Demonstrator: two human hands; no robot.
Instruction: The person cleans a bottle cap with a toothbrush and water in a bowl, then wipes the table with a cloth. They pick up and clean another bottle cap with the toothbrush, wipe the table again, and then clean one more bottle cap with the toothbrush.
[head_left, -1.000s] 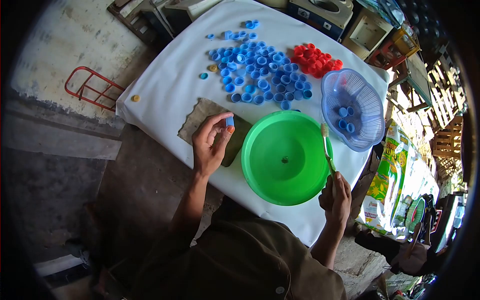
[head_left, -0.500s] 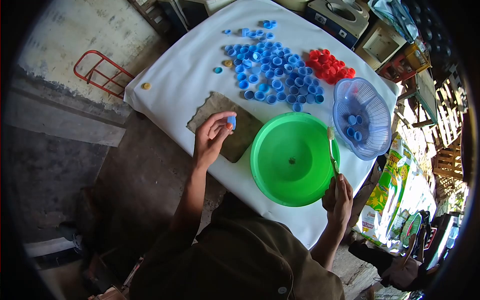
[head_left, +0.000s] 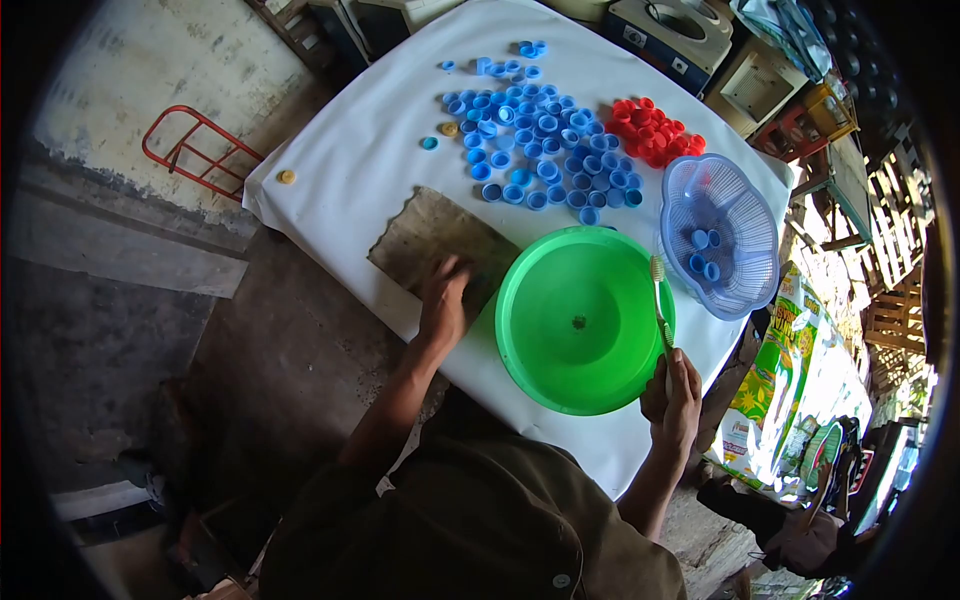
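Note:
My left hand [head_left: 446, 302] is closed, its fingers curled down onto a grey-brown cloth [head_left: 415, 235] lying on the table. The blue bottle cap it held shortly before is hidden by the fingers, and no loose cap shows on the cloth. Gripped by its handle in my right hand [head_left: 675, 398], a toothbrush [head_left: 660, 300] points bristles-up over the right rim of a green basin [head_left: 520, 370]. Inside the basin is a small dark spot at the middle. Right of it stands a blue-violet plastic basket [head_left: 755, 200] with several blue caps [head_left: 711, 270] in it.
Many blue bottle caps [head_left: 547, 124] spread over the white-covered table [head_left: 350, 130], beside a pile of red caps [head_left: 655, 132]. Yellowish caps [head_left: 286, 177] lie apart at the left. A red metal frame [head_left: 200, 150] leans near the wall; a green-and-yellow sack [head_left: 770, 365] stands at right.
My left hand has come down from above the cloth onto it, turning so the blue cap no longer shows. My right hand and the toothbrush stay nearly still.

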